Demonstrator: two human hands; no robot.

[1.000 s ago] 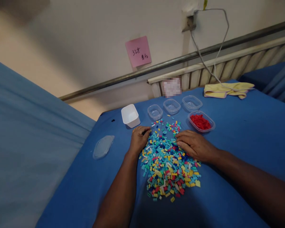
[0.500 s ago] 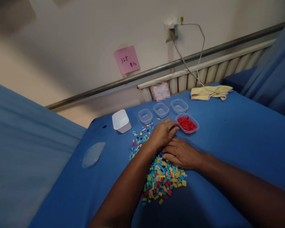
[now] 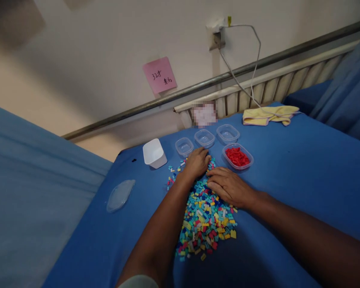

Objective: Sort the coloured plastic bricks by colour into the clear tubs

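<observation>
A pile of small multicoloured toy building bricks (image 3: 202, 218) spreads over the blue-covered table. My left hand (image 3: 198, 162) lies over the far end of the pile, palm down, its fingers apart and pointing away from me; no brick shows in it. My right hand (image 3: 231, 186) rests against the pile's right side, fingers stretched out and touching bricks. Just beyond it stands a clear plastic container (image 3: 248, 165) filled with red pieces (image 3: 237, 157). What lies beneath both palms is hidden.
Three clear containers, one left (image 3: 184, 147), one middle (image 3: 204, 138) and one right (image 3: 228, 134), line the back. A white tub (image 3: 155, 153), a clear lid (image 3: 120, 195) and a yellow cloth (image 3: 268, 115) lie around. A white cable (image 3: 237, 82) hangs from the wall socket.
My left hand has moved left and slightly away from me, leaving the red container's edge. My right hand has shifted slightly right and up, uncovering more bricks between the hands.
</observation>
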